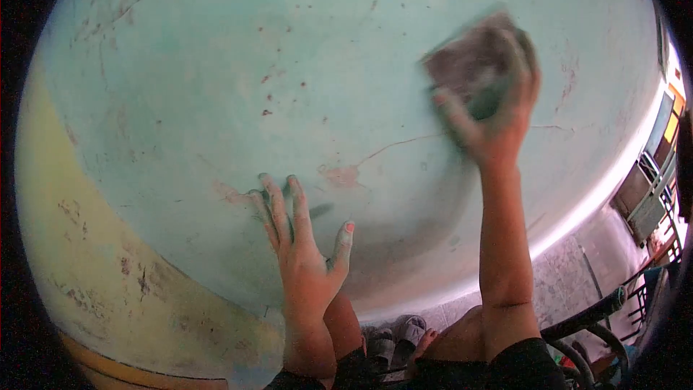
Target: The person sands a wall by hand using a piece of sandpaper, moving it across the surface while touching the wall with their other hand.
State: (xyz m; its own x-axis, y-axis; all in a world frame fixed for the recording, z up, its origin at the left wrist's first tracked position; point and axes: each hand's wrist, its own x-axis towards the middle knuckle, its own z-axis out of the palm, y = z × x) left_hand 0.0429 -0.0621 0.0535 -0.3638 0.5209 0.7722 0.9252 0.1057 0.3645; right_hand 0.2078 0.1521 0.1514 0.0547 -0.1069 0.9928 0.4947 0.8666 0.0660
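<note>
My right hand grips a piece of sandpaper, a dark brownish-grey rectangle, between thumb and fingers. The sandpaper lies against the pale green wall at the upper right and is smeared by motion. Lower and to the left, my left hand has its fingers spread, fingertips at the wall beside a scraped patch. It holds nothing, and whitish dust coats its fingers. A thin crack runs from another bare patch towards my right wrist.
Yellowish wall paint with dark worn spots borders the green at left. Below are my bent legs and grey shoes. A black metal bar stands close at lower right, over a grey floor. Small dark spots dot the wall.
</note>
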